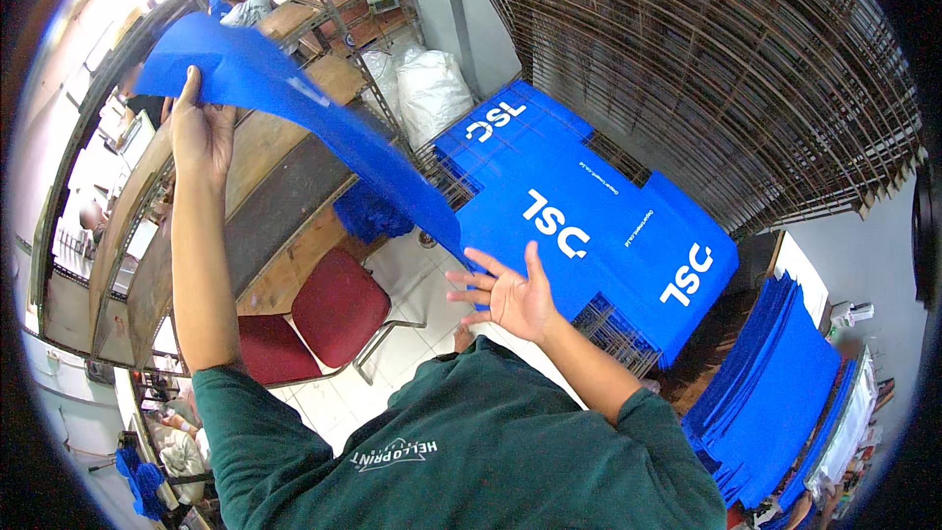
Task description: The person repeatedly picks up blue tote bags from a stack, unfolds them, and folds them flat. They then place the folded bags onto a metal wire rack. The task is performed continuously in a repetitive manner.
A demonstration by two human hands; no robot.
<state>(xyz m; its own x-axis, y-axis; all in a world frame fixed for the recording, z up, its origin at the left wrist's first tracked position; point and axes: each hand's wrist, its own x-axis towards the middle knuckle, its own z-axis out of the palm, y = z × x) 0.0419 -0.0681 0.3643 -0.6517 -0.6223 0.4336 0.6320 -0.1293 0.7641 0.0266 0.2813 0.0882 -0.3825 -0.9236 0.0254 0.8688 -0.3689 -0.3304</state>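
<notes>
A large blue sheet point(589, 206) with white printed marks lies across a wire mesh rack point(613, 329) in the middle of the view. One end of it rises in a long strip to the upper left. My left hand point(201, 128) is raised there and pinches that end. My right hand point(515, 294) is open with fingers spread, at the near edge of the sheet where it meets the rack. Whether its fingertips touch the sheet I cannot tell.
A thick stack of blue sheets point(775, 383) lies at the lower right. Stacked wire racks point(706, 59) fill the upper right. Below my arms stand two red chairs point(339, 304). Wooden shelving point(285, 167), white sacks point(432, 88) and another person point(240, 0) are at the upper left.
</notes>
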